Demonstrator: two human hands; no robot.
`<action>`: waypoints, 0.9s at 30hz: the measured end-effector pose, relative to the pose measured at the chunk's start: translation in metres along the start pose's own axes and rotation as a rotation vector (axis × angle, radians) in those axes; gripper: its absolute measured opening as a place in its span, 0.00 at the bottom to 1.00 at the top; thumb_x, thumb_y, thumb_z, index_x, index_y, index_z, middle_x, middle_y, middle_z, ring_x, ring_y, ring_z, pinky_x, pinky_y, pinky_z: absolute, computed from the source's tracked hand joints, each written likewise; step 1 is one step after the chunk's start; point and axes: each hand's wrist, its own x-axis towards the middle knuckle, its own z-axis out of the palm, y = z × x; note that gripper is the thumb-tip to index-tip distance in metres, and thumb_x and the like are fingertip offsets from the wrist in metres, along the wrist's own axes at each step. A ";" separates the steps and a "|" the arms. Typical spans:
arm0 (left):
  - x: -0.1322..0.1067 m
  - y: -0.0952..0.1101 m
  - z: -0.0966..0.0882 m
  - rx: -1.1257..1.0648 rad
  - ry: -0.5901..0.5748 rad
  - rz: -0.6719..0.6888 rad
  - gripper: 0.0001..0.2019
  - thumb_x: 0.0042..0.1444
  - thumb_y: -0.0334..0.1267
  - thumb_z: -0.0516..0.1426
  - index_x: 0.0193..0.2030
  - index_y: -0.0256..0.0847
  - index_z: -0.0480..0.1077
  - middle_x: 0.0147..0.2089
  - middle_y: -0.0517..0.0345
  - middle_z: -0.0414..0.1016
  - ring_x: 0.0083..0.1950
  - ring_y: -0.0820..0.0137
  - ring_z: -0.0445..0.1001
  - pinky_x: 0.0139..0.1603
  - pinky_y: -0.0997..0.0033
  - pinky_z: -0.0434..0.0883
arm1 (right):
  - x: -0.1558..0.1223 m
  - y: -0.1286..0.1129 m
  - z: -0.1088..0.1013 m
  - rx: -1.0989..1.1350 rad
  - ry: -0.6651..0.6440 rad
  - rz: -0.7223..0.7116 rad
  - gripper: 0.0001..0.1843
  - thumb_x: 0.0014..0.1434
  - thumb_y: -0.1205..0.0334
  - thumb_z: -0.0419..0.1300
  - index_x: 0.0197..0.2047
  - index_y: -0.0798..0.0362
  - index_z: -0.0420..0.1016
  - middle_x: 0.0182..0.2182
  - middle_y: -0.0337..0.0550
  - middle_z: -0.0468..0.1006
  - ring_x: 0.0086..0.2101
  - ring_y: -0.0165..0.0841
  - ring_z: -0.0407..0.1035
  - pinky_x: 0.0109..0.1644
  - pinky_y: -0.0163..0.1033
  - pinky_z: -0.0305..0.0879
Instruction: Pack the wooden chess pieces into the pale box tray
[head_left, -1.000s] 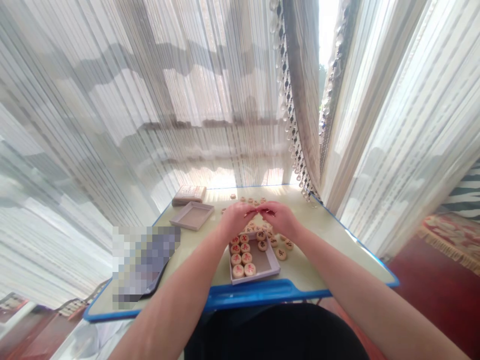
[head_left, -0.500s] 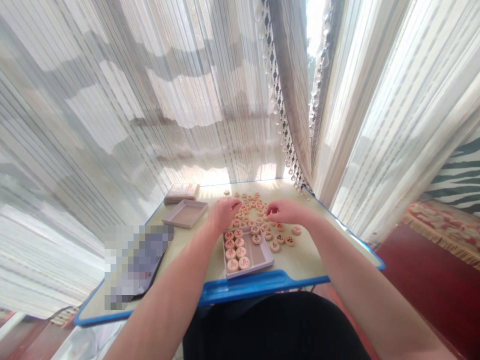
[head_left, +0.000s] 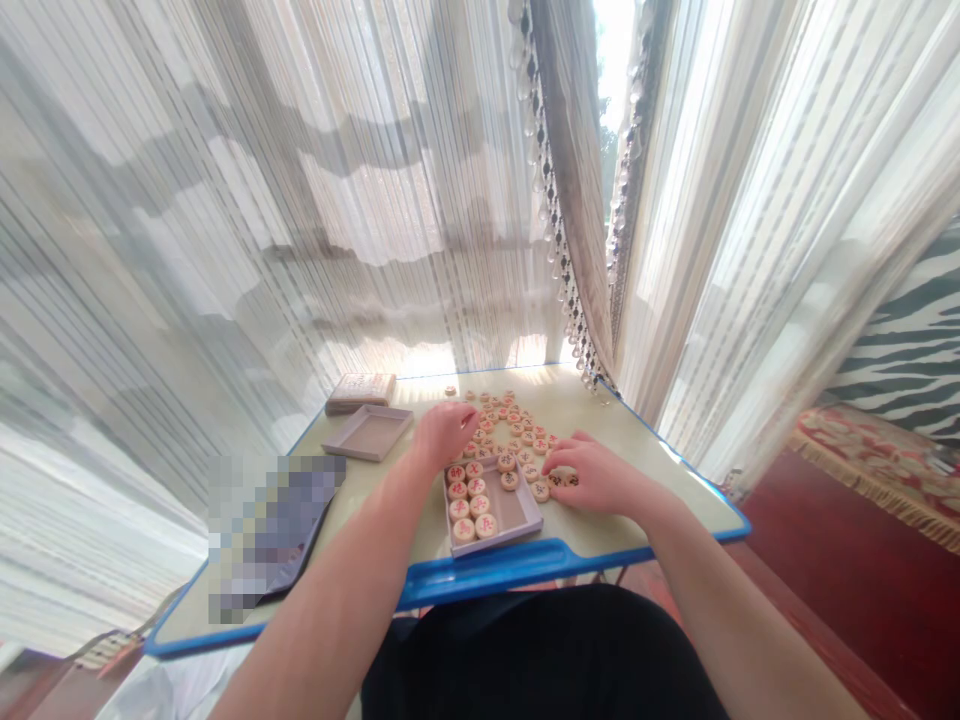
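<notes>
A shallow grey box (head_left: 517, 515) sits near the front of the blue-edged table (head_left: 660, 470), with several round wooden chess pieces (head_left: 472, 500) lined up in its left part. More loose pieces (head_left: 510, 420) are scattered just behind it. My left hand (head_left: 442, 432) rests at the box's far left corner, fingers curled toward the loose pieces; what it holds, if anything, is hidden. My right hand (head_left: 589, 475) lies to the right of the box, fingers bent down onto pieces beside it.
A second empty grey tray (head_left: 367, 432) and a folded board or booklet (head_left: 361, 392) lie at the back left. A blurred dark flat object (head_left: 274, 520) sits at the left front. Striped curtains (head_left: 300, 220) hang close behind the table; a red rug (head_left: 870, 460) is at right.
My hands parted from the middle of the pile. The right hand came back toward me and down beside the box; the left hand stayed near the box's far corner. The view tilted slightly.
</notes>
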 end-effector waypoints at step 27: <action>0.001 -0.001 0.000 0.020 -0.039 0.041 0.17 0.58 0.41 0.47 0.25 0.41 0.71 0.31 0.53 0.77 0.33 0.69 0.72 0.33 0.73 0.61 | 0.003 -0.017 0.020 0.355 0.275 0.050 0.11 0.50 0.59 0.62 0.40 0.48 0.75 0.37 0.41 0.77 0.42 0.36 0.67 0.48 0.41 0.63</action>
